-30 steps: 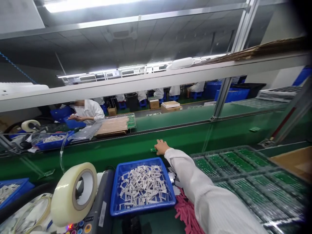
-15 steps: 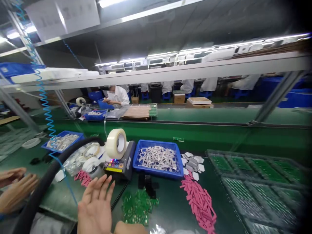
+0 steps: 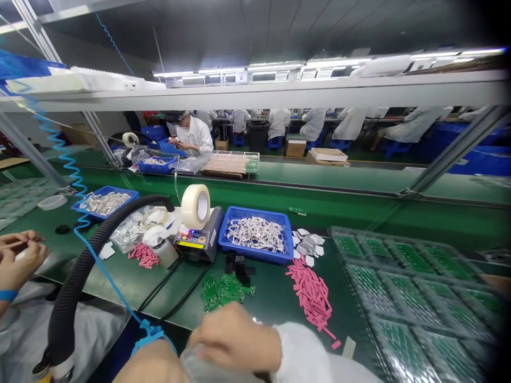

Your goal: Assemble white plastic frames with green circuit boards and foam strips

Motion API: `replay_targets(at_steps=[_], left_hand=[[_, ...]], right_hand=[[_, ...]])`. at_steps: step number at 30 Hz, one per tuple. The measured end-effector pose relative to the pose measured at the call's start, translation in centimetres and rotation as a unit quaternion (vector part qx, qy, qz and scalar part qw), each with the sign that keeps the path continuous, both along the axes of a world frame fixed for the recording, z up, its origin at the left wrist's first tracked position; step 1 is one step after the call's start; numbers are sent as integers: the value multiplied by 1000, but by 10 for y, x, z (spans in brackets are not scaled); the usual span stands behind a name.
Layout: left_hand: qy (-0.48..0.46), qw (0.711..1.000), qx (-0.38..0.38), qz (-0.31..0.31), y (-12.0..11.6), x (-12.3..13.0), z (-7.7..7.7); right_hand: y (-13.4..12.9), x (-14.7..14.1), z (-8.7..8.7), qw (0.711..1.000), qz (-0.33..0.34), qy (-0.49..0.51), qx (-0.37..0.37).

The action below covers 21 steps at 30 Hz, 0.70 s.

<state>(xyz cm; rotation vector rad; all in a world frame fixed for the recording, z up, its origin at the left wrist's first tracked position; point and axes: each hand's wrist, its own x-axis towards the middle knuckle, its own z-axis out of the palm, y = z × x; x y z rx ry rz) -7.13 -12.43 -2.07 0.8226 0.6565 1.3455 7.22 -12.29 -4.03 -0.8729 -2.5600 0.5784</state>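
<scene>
Yellow label (image 3: 191,243) on grey boxy machine (image 3: 211,227) unreadably small, right hand (image 3: 231,338) curled over thin greyish material (image 3: 207,369), grip unclear, left hand (image 3: 151,364) cut off, finger state hidden

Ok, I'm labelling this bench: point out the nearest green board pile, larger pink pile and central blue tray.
Nearest green board pile (image 3: 224,290): head view, middle.
Larger pink pile (image 3: 309,290): head view, middle.
Central blue tray (image 3: 255,253): head view, front wall.

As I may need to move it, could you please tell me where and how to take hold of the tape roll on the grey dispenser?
I would take the tape roll by the top of its curved rim, coming from above: it seems to stand on edge on the dispenser, and nothing in view covers its top.
</scene>
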Motion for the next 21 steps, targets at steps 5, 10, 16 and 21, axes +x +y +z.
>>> replay_targets(at_steps=[5,10,16,21], left_hand=[[34,990,-8,-138,-5,1,-19],[-49,967,-90,-233,-17,-10,-48],[-210,891,-234,-329,-19,-7,-67],[-164,914,-212,-305,-17,-4,-64]], right_hand=[[81,72,10,919,-381,-94,34],[141,100,-21,873,-459,-162,32],[149,106,-40,869,-479,-118,28],[138,121,-21,878,-478,-3,5]])
